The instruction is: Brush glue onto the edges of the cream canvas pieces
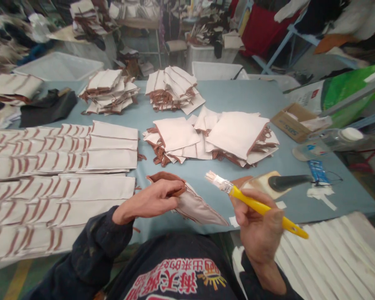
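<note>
My left hand (151,199) pinches the brown-trimmed edge of a cream fabric piece (196,207), which looks like a flat bag panel or pouch and hangs tilted at the table's front edge. In my right hand (262,231) is a paintbrush (253,203) with a yellow handle. Its pale, coated bristles point up and left, a short way to the right of the fabric piece and apart from it. Behind the right hand lies a cream-coloured object with a dark handle (289,182), partly hidden.
Overlapping rows of brown-edged cream pieces (112,160) cover the left side. Several piles, including a near pile (237,131), stand on the blue-grey table (162,187). At right are a cardboard box (290,123), a clear jar (340,137) and white fabric strips (334,254).
</note>
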`<action>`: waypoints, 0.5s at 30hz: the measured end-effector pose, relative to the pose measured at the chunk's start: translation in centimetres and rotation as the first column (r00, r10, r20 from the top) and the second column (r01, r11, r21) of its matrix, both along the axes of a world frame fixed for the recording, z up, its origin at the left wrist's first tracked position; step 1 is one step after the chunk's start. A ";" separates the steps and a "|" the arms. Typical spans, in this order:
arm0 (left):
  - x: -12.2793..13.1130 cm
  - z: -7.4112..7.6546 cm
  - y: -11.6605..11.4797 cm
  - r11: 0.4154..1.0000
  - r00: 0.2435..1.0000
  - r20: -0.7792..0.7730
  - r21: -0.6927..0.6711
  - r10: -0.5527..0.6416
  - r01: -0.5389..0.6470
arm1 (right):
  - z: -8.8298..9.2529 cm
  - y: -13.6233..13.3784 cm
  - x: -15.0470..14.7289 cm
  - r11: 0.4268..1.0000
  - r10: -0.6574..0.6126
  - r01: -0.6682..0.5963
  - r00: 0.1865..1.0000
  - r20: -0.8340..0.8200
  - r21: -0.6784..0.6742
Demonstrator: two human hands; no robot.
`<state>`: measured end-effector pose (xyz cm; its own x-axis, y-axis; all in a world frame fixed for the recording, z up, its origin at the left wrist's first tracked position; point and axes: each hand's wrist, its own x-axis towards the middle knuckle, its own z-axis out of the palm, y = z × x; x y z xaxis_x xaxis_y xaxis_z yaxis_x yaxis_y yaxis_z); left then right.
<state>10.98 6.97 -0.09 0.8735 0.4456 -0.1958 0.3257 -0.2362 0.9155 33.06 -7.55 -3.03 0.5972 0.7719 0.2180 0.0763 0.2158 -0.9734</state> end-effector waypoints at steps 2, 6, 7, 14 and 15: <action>-0.3 0.6 -0.2 0.998 0.999 0.008 -0.045 0.032 -0.031 | 1.2 0.3 0.2 0.999 -0.003 0.003 1.000 -0.003 0.034; -0.8 1.7 -1.1 0.982 0.992 0.053 -0.152 0.118 -0.109 | 2.8 0.2 0.2 0.998 -0.011 0.005 0.997 0.081 0.068; -0.8 1.9 -1.4 0.975 0.989 0.064 -0.184 0.136 -0.122 | 3.0 0.1 0.1 0.998 -0.018 0.009 0.988 0.151 0.065; -0.5 2.2 -3.0 0.937 0.984 0.075 -0.324 0.162 -0.130 | 1.9 0.7 -2.6 0.990 0.056 -0.134 0.698 0.714 0.053; -0.5 2.0 -3.1 0.934 0.984 0.071 -0.333 0.165 -0.133 | 1.6 1.0 -3.1 0.984 0.061 -0.166 0.679 0.732 0.072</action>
<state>10.52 3.84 1.96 0.8240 0.4979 -0.2705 0.2410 0.1240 0.9626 30.01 -6.60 -1.40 0.1215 0.7584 0.6404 0.7124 0.3826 -0.5883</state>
